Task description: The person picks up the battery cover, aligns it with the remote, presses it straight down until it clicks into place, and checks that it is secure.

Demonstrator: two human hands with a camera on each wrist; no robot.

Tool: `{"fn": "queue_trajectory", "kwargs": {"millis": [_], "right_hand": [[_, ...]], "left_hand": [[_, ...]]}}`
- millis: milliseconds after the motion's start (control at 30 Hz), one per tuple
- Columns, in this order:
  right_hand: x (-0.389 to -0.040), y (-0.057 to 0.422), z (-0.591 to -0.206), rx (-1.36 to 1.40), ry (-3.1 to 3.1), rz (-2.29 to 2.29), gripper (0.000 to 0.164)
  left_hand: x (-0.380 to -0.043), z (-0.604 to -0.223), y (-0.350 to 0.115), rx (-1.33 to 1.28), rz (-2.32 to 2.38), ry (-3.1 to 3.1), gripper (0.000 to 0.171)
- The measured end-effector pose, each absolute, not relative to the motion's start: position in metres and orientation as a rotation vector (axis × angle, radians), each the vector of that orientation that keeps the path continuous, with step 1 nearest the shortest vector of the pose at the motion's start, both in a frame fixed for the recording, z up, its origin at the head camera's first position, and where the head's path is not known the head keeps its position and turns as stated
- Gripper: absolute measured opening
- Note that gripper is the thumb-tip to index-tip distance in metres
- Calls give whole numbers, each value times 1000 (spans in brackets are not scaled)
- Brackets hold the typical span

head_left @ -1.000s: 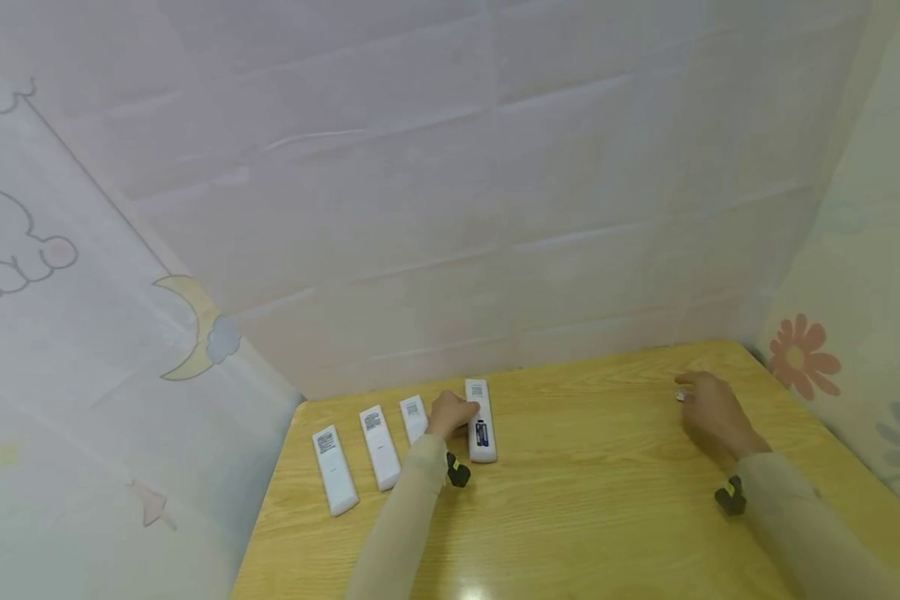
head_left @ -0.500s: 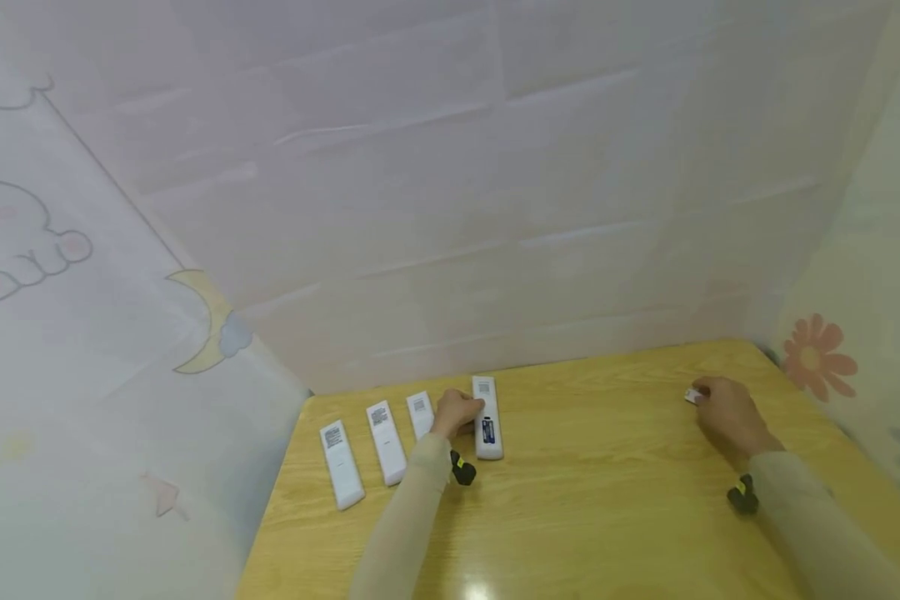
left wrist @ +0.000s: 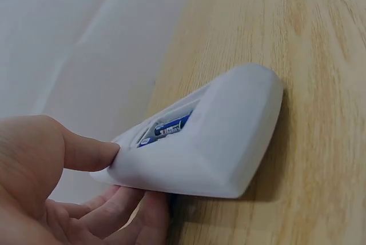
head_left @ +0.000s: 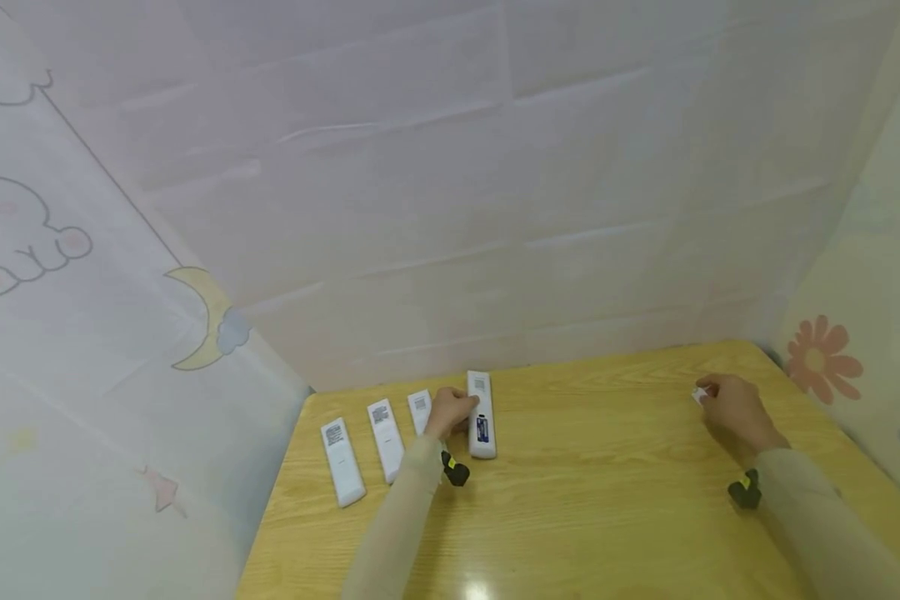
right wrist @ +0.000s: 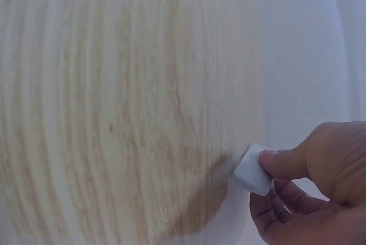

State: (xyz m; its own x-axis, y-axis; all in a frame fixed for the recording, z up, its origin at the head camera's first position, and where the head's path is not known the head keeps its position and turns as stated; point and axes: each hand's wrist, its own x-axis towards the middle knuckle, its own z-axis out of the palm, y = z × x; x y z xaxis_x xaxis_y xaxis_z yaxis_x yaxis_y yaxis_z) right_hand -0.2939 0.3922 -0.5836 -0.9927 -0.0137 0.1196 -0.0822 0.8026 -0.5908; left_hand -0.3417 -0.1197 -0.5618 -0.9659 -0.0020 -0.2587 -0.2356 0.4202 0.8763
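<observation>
My left hand [head_left: 450, 412] grips a white remote control [head_left: 481, 392] by its side, thumb on top and fingers beneath. The remote lies back side up with its battery bay uncovered. Blue batteries [left wrist: 171, 126] sit in that bay, seen in the left wrist view. Far to the right, my right hand [head_left: 738, 410] pinches a small white battery cover [right wrist: 253, 171] between thumb and fingers. In the right wrist view the cover is tilted close over the table, with the hand's shadow beside it.
Left of the held remote lie three more white remotes, labels up: a far-left remote [head_left: 342, 463], a middle remote [head_left: 386, 442] and a shorter-looking remote [head_left: 419, 408] partly behind my left hand. The wooden table [head_left: 585, 483] meets a fabric-covered wall [head_left: 570, 183] behind.
The right hand, pinching the battery cover, has shifted slightly right. The left hand keeps its grip on the remote, which stays nearly in place. The whole view has shifted a little.
</observation>
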Motion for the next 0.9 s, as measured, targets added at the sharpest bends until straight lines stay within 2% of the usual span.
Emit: {"fn": "queue_trajectory", "kwargs": {"millis": [167,300,367,567,900], "right_hand": [[-296,394,-583,84,-2841,950,31],[-295,390,-578,96,-2823,978,31],[-296,388,-576,98,-2808,988,31],[-296,379,-570,48,-2774,1096,32],[-286,357,-551,37,-2704,1452,43]], "left_hand": [[-341,-563,-123,-212,1593,2424,20],[-341,-564,-124,-226,1625,2403,46],[-341,-565,-125,-222,1634,2396,53],[-337,-566,-128,-194,1610,2383,55],[-330,-562,-130,-142,1742,2302,57]]}}
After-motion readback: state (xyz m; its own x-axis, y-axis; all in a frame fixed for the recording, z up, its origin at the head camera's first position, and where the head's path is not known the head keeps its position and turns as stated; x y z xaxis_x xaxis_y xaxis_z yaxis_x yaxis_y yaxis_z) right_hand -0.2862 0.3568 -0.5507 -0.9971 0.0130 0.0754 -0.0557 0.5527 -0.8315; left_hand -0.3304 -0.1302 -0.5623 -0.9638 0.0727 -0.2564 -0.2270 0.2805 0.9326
